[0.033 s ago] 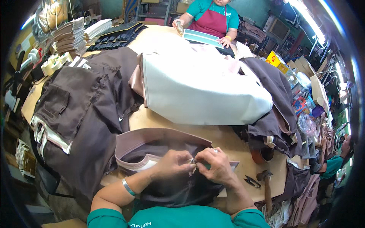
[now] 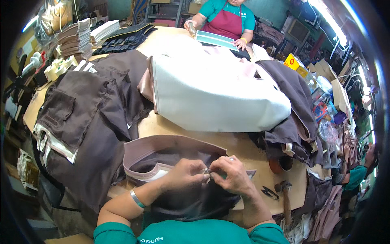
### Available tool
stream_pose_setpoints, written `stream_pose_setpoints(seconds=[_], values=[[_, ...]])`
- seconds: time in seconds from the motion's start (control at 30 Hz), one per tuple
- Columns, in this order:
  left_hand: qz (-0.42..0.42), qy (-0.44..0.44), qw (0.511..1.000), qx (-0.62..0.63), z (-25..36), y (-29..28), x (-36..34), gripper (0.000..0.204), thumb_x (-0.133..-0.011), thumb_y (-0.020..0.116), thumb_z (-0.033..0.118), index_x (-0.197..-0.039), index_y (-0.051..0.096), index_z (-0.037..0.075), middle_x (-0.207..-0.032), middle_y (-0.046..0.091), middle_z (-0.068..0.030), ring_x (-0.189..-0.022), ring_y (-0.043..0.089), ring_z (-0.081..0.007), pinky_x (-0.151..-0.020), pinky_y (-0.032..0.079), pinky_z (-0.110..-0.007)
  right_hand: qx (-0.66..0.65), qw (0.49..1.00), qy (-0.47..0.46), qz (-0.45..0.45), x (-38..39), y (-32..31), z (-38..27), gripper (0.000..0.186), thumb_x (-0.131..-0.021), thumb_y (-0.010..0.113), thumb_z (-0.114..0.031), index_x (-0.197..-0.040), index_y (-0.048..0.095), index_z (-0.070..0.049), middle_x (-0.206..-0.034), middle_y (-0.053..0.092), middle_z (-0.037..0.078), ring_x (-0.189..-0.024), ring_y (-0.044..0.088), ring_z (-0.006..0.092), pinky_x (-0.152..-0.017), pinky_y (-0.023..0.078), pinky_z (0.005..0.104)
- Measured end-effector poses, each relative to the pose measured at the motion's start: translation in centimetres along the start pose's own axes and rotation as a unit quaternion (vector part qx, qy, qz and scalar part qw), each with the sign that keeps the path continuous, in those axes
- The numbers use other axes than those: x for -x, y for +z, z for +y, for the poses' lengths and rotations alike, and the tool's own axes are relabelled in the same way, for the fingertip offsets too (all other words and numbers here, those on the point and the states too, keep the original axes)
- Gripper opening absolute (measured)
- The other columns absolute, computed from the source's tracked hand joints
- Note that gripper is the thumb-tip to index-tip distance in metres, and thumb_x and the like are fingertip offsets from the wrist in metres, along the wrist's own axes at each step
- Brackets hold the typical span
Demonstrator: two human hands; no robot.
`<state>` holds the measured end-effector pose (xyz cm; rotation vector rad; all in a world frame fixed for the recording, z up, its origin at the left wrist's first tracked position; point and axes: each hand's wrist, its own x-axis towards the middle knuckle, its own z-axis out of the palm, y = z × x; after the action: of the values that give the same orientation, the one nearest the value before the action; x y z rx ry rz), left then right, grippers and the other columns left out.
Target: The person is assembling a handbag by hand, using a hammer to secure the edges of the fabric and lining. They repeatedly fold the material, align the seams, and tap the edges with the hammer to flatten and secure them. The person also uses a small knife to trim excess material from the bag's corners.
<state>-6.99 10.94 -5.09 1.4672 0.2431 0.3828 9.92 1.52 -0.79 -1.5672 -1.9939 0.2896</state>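
My left hand (image 2: 185,175) and my right hand (image 2: 232,175) meet at the middle, fingertips pinched together. Between them runs a thin pale thread (image 2: 206,171), its fine ends hard to make out. Under both hands lies a bag piece with a curved pinkish-brown band (image 2: 174,142) and dark brown lining (image 2: 183,209). A white-edged opening (image 2: 156,172) shows beside my left wrist. To the right of my right hand, black thread snips (image 2: 269,192) and a hammer (image 2: 286,203) rest on the table.
Ahead on the table (image 2: 162,126) stands a large white bag (image 2: 219,110). Dark brown fabric heaps (image 2: 97,118) flank it. A reddish-brown bowl (image 2: 280,164) sits at right. Across the table, a co-worker in a maroon apron (image 2: 223,20) handles a teal panel (image 2: 215,40).
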Motion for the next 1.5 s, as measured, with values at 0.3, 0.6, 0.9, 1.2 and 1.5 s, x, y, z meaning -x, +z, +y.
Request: stream_pose_setpoints(seconds=[0.3, 0.6, 0.9, 1.2, 1.5], values=[[-0.021, -0.008, 0.999, 0.026, 0.5, 0.4, 0.1, 0.018, -0.084, 0.059, 0.016, -0.088, 0.057, -0.001, -0.075, 0.06, -0.005, -0.073, 0.056, -0.0107, -0.069, 0.045, -0.025, -0.025, 1.0, -0.011, 0.009, 0.7, -0.9, -0.8, 0.013, -0.073, 0.066, -0.009, -0.083, 0.058, -0.009, -0.074, 0.058, 0.003, -0.072, 0.055, 0.0212, -0.072, 0.037, 0.0321], [0.018, 0.011, 0.999, -0.033, 3.4, 0.9, 0.0, 0.019, -0.082, 0.06, 0.015, -0.089, 0.058, -0.003, -0.074, 0.061, -0.0065, -0.072, 0.056, -0.0116, -0.067, 0.045, -0.025, 0.179, 0.964, -0.068, 0.183, 0.8, -0.2, -2.7, 0.015, -0.069, 0.058, -0.005, -0.084, 0.056, -0.006, -0.077, 0.057, 0.006, -0.071, 0.057, 0.0239, -0.07, 0.041, 0.0357], [-0.02, -0.02, 0.995, -0.095, 7.1, 1.0, -1.2, 0.015, -0.084, 0.062, 0.015, -0.081, 0.059, 0.001, -0.071, 0.06, -0.0014, -0.068, 0.054, -0.0059, -0.062, 0.043, -0.021, 0.163, 0.956, -0.07, 0.236, 0.8, -0.8, -2.6, 0.022, -0.066, 0.054, 0.001, -0.088, 0.053, 0.001, -0.079, 0.055, 0.015, -0.07, 0.055, 0.0304, -0.063, 0.045, 0.0378], [-0.037, 0.004, 0.995, -0.095, 6.7, 0.9, -1.3, 0.016, -0.073, 0.072, 0.01, -0.076, 0.058, 0.001, -0.068, 0.059, -0.0016, -0.063, 0.053, -0.0062, -0.059, 0.042, -0.02, 0.177, 0.954, -0.093, 0.225, 1.3, -1.3, -1.9, 0.021, -0.067, 0.055, 0.0, -0.088, 0.052, 0.0, -0.076, 0.055, 0.014, -0.066, 0.057, 0.029, -0.057, 0.047, 0.0355], [-0.03, -0.136, 0.99, -0.028, 6.7, 1.0, -0.9, 0.018, -0.071, 0.074, 0.01, -0.076, 0.058, 0.003, -0.066, 0.057, 0.0011, -0.061, 0.05, -0.0044, -0.056, 0.038, -0.019, 0.082, 0.96, -0.096, 0.251, 1.5, -0.3, -1.4, 0.017, -0.066, 0.059, 0.0, -0.08, 0.05, -0.002, -0.069, 0.052, 0.013, -0.065, 0.054, 0.0278, -0.057, 0.045, 0.0358]])
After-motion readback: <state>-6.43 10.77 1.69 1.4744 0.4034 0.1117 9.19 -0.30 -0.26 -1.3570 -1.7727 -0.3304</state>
